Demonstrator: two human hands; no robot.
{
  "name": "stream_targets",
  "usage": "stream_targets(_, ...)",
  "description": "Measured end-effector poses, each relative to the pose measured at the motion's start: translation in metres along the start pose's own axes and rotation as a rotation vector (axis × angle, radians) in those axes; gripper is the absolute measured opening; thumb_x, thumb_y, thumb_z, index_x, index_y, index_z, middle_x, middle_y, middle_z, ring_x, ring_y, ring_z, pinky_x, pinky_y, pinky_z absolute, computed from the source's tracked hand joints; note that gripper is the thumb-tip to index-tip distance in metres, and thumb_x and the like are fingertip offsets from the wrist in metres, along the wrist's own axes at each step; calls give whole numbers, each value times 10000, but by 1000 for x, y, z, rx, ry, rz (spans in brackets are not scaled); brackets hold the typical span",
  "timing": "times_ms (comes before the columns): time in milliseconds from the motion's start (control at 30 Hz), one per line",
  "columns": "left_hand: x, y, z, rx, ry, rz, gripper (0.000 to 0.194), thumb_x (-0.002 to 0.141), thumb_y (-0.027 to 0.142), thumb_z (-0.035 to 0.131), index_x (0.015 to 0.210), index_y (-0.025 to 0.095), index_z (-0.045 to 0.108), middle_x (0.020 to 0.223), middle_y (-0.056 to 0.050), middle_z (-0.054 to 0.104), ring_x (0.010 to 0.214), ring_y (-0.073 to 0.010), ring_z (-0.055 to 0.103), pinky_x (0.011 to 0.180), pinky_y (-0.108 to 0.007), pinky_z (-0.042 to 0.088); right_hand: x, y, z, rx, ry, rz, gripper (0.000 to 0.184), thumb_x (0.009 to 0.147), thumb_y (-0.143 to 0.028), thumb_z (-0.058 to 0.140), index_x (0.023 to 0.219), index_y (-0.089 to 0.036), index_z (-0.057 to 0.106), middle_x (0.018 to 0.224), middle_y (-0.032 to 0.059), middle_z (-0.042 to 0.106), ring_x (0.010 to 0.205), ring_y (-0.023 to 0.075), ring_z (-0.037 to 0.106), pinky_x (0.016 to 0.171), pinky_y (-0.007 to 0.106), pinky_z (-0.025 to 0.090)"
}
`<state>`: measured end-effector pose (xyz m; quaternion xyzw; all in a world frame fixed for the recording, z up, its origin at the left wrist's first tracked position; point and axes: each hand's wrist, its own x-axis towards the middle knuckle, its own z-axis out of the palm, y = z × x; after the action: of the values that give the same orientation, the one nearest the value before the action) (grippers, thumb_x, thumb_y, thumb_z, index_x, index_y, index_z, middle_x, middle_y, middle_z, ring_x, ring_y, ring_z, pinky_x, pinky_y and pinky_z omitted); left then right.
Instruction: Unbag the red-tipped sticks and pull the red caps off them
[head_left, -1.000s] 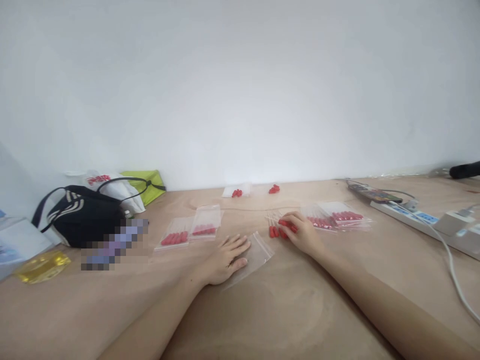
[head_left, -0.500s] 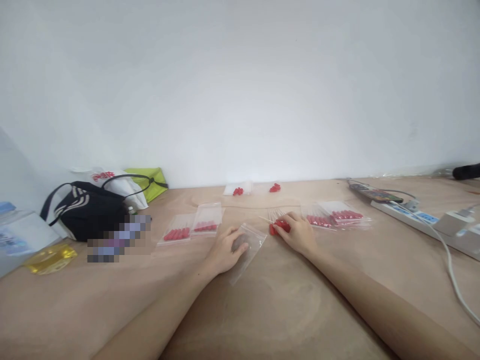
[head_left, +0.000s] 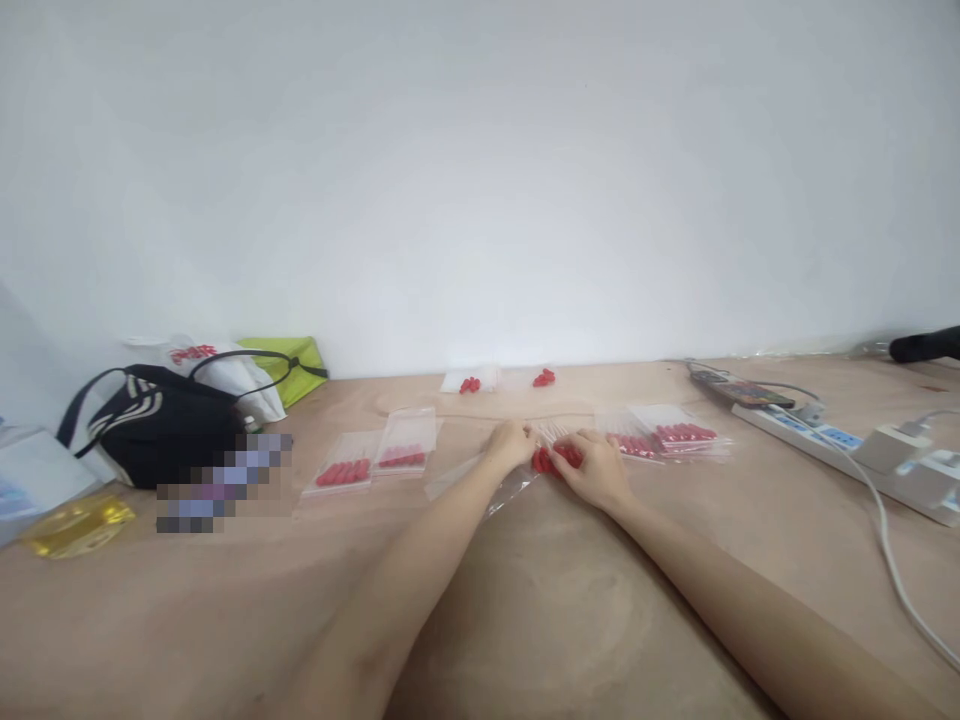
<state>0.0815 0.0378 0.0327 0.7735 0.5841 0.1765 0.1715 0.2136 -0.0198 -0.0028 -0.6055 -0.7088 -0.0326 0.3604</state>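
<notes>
My right hand (head_left: pixel 594 468) rests on the wooden table (head_left: pixel 570 620), fingers closed round a small bunch of red-tipped sticks (head_left: pixel 551 458). My left hand (head_left: pixel 510 443) is curled just left of that bunch, holding the mouth of an empty clear zip bag (head_left: pixel 459 477) that trails back under my forearm. The two hands almost touch. Filled bags of red sticks (head_left: pixel 666 434) lie just right of my right hand. Two more filled bags (head_left: pixel 379 459) lie to the left.
A black handbag (head_left: pixel 154 425), white and green bags and a yellow packet (head_left: pixel 75 524) sit at the left. A power strip (head_left: pixel 832 437) with cables and a phone (head_left: pixel 742 393) lie at the right. Small red pieces (head_left: pixel 545 378) sit by the wall.
My left hand has lifted off the flat bag, gripped it and carried it right and away from me, up to the red sticks. My right hand stays on the bunch.
</notes>
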Motion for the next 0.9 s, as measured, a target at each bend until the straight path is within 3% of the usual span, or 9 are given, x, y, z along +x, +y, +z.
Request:
stream_targets(233,22,4,8,12,-1,-36,208,732,200,559,913,131,632,974,-121,642,940,-215,581,784,-282,424,-2,-3,-7,39,-74,-24,188,747,-333,494,821,-246,642,771,20,614,815,191,484,758,337,231)
stream_targets(433,35,1,20,-26,-45,42,259,830,324,493,974,122,567,977,-65,614,877,-160,583,799,-369,448,-1,-4,-8,26,-105,-18,190,770,-333,482,819,-263,651,757,19,608,817,190,469,740,337,222)
stream_targets(533,35,2,21,-36,-31,79,219,808,277,517,939,123,601,958,-78,637,879,-159,588,800,-302,436,-1,-3,-7,27,-102,-46,179,770,-340,494,823,-269,650,772,13,615,811,181,474,736,333,220)
stream_targets(700,22,-9,-1,-34,19,123,210,781,248,499,911,152,633,954,-71,652,890,-168,582,781,-246,407,-3,-2,-7,-19,-43,-148,174,797,-316,483,816,-249,642,774,15,632,812,179,475,739,338,215)
stream_targets(900,-25,-62,-43,-12,56,75,201,683,285,591,832,150,603,882,-64,631,827,-190,561,716,-273,409,-7,-1,-6,6,56,-219,192,816,-300,463,774,-227,636,770,25,630,795,174,480,734,331,231)
